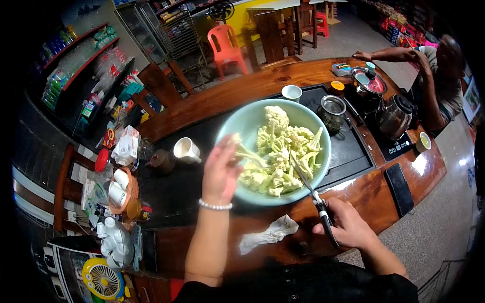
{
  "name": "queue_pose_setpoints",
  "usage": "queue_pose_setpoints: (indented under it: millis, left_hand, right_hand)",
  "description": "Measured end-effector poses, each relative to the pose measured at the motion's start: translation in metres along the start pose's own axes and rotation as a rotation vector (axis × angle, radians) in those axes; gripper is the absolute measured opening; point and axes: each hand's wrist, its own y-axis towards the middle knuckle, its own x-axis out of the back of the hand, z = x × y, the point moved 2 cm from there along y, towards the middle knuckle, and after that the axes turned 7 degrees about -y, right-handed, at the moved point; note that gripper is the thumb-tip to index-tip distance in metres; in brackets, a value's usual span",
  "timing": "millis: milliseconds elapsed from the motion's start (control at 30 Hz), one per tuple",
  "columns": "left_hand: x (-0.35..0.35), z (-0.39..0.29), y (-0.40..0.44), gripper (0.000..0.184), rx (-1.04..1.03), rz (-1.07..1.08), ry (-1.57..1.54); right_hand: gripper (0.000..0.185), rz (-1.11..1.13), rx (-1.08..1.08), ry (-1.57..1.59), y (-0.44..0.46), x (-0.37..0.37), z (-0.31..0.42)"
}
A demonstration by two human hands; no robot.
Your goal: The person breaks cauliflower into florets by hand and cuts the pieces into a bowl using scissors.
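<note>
A wide pale-green bowl (pixel 246 117) holds a heap of cut cauliflower florets (pixel 283 151). Over its left side, my left hand (pixel 220 169) is closed on a cauliflower floret (pixel 248 153), whose pale stem points right into the bowl. The fingers are slightly blurred. My right hand (pixel 348 223), at the bowl's lower right, grips black-handled scissors (pixel 319 203). The scissor blades reach over the rim among the florets and look slightly parted. A crumpled white cloth or tissue (pixel 269 234) lies on the wood in front of the bowl.
A white cup (pixel 187 150) stands left of the bowl, and another cup (pixel 291 93) behind it. To the right are a glass jar (pixel 333 108), a glass kettle (pixel 396 117) and a phone (pixel 399 190). Another person (pixel 437 81) sits at the table's far right.
</note>
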Motion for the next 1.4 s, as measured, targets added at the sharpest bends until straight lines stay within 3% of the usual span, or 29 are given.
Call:
queue_pose_setpoints:
  millis: [133, 367, 500, 833, 1100, 1400]
  left_hand:
    - [0.007, 0.004, -0.016, 0.035, 0.086, 0.11, -0.152]
    - [0.009, -0.008, -0.024, 0.035, 0.077, 0.259, -0.092]
    - [0.003, -0.011, -0.033, 0.024, 0.062, 0.212, 0.011]
    - [-0.006, -0.005, -0.046, 0.021, -0.008, 0.112, 0.166]
    - [-0.012, -0.002, -0.046, 0.017, -0.087, 0.014, 0.202]
    - [-0.011, 0.007, -0.046, 0.016, -0.318, -0.053, 0.403]
  right_hand:
    - [0.066, 0.006, 0.108, -0.199, 0.004, 0.006, 0.017]
    - [0.065, 0.274, -0.024, -0.112, 0.012, 0.002, 0.028]
    - [0.064, 0.257, 0.048, -0.17, 0.018, 0.001, 0.038]
    - [0.061, 0.276, 0.13, -0.148, 0.023, -0.006, 0.038]
    - [0.054, 0.282, 0.069, 0.035, 0.019, -0.023, 0.038]
    - [0.053, 0.362, -0.018, 0.074, 0.02, -0.026, 0.047]
